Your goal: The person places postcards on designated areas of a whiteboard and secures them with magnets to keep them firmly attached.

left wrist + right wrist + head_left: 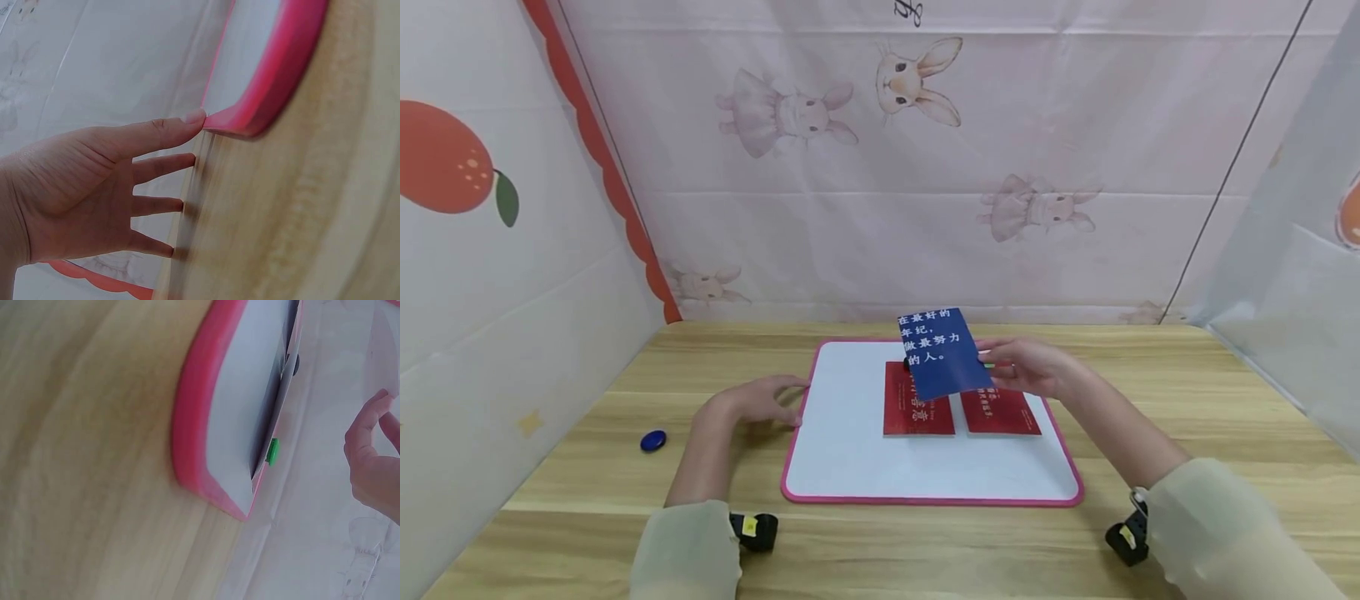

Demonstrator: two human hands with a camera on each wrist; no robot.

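Note:
My right hand (1030, 367) pinches a dark blue card (942, 358) with white Chinese writing by its right edge, raised above a whiteboard (850, 462) with a pink frame. Two red printed cards, a left one (917, 421) and a right one (1003, 421), lie on the board, partly hidden by the blue card. In the right wrist view, a green magnet (273, 451) and a black magnet (296, 365) sit on the red cards' far parts. At the board's left edge is my left hand (752, 404); its thumb touches the pink frame, and its other fingers extend straight onto the table.
A round blue magnet-like disc (653, 441) lies on the wooden table (587, 483), left of the board. Behind the table hangs a pale curtain (865, 250) with rabbit prints, and white cloth walls stand at both sides.

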